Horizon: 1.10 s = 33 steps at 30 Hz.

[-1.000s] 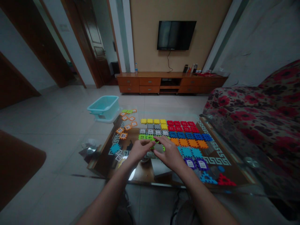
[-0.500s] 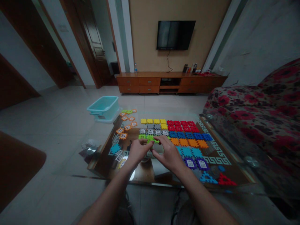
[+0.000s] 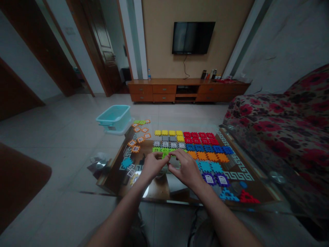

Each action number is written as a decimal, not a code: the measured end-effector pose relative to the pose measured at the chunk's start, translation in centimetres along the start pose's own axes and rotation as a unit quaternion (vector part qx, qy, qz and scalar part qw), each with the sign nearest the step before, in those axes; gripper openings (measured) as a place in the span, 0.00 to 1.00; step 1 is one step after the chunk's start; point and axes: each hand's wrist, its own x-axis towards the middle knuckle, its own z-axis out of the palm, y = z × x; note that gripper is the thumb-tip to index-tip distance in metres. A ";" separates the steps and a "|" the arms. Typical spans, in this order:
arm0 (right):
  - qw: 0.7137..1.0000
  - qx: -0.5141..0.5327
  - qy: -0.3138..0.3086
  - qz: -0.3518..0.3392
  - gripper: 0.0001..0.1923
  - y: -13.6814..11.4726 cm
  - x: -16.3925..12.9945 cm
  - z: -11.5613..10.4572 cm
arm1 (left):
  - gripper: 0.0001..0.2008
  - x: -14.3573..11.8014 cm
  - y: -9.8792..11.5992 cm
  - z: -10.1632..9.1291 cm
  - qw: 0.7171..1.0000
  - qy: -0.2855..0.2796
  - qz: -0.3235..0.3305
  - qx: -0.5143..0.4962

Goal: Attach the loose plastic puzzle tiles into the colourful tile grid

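My left hand (image 3: pixel 153 167) and my right hand (image 3: pixel 186 167) meet over the middle of the glass table, fingertips almost touching. Pinched between them is a light green interlocking tile (image 3: pixel 166 154) with toothed edges, mostly covered by my fingers. Just beyond lies a row of light green tiles (image 3: pixel 156 150). Behind that come white-and-grey window tiles (image 3: pixel 165 144), then grey tiles (image 3: pixel 172 138) and yellow tiles (image 3: pixel 165 132). To the right of my right hand are orange tiles (image 3: pixel 211 156), light blue tiles (image 3: pixel 205 166) and purple window tiles (image 3: pixel 222 179).
Red tiles (image 3: pixel 200 138) and dark blue tiles (image 3: pixel 208 148) fill the table's far right. Loose orange window tiles (image 3: pixel 135 149) and a blue tile (image 3: pixel 126 163) lie left. Triangles, blue (image 3: pixel 228 195) and red (image 3: pixel 248 196), sit near the front. A turquoise bin (image 3: pixel 114 117) stands beyond the left corner.
My fingertips have drawn closer together around the light green tile, and less of it shows. The laid-out tiles keep their places; the view has shifted very slightly.
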 end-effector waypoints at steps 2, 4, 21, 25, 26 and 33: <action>1.000 0.001 0.007 0.000 0.14 0.1 0.0 -0.1 | 0.23 0.0 -0.1 0.1 0.999 -0.026 -0.005 -0.032; 1.000 0.010 0.016 0.004 0.13 0.3 0.1 -0.1 | 0.18 0.1 -0.2 0.2 0.995 -0.056 -0.015 -0.077; 0.857 0.436 0.087 0.262 0.22 2.3 1.6 -1.8 | 0.21 -0.2 1.7 -1.4 0.950 -0.161 0.028 -0.268; 0.820 0.487 0.092 0.287 0.22 2.5 1.6 -1.4 | 0.21 -0.1 1.3 -1.3 0.960 -0.153 0.071 -0.222; 0.818 0.490 0.090 0.288 0.21 2.5 1.6 -1.3 | 0.21 -0.1 1.2 -1.3 0.962 -0.149 0.077 -0.216; 0.812 0.484 0.078 0.319 0.23 2.7 1.5 -1.0 | 0.20 0.1 1.1 -1.3 0.962 -0.137 0.083 -0.221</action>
